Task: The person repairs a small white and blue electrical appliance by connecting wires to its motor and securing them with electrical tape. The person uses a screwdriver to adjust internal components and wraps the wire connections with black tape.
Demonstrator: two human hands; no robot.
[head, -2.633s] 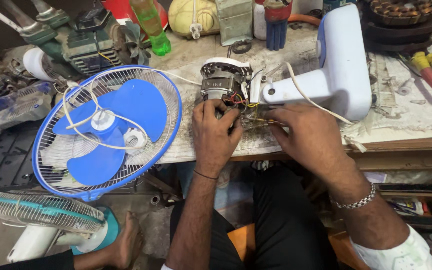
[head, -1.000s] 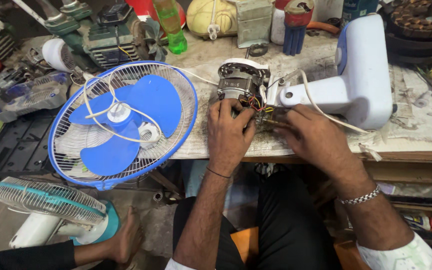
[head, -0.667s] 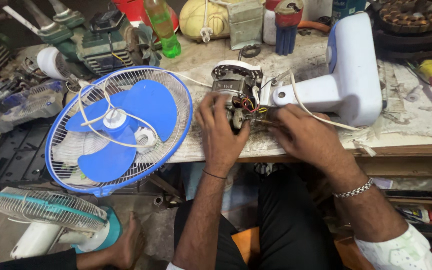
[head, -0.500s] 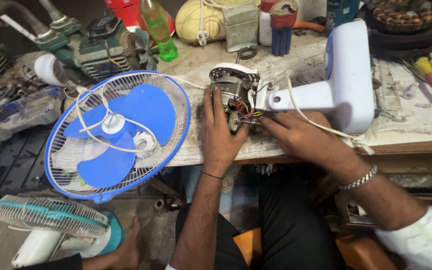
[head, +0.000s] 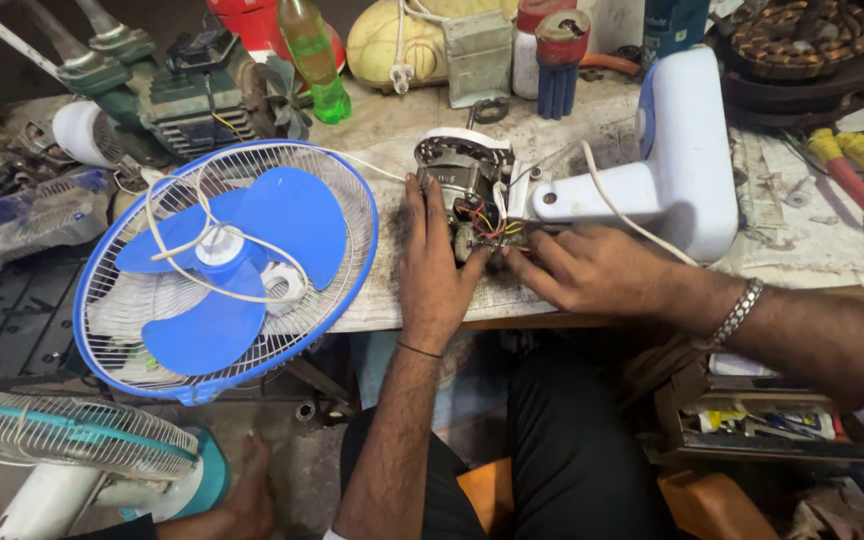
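Note:
A bare fan motor with coloured wires lies on the workbench, joined to a white fan stand that lies on its side. My left hand rests flat against the motor's near left side, steadying it. My right hand has its fingertips at the coloured wires on the motor's near right side; whether it pinches one is hard to tell. A white cord runs from the motor over my right wrist. A blue fan blade sits in a blue-rimmed white grille to the left.
The bench's back holds a green bottle, a green machine, a cream casing, cans and a copper-wound stator. Red-and-yellow pliers lie at right. A teal fan stands on the floor by a foot.
My view has shifted a little. My right hand has slid left so its fingertips now reach the wires at the motor; my left hand stays on the motor.

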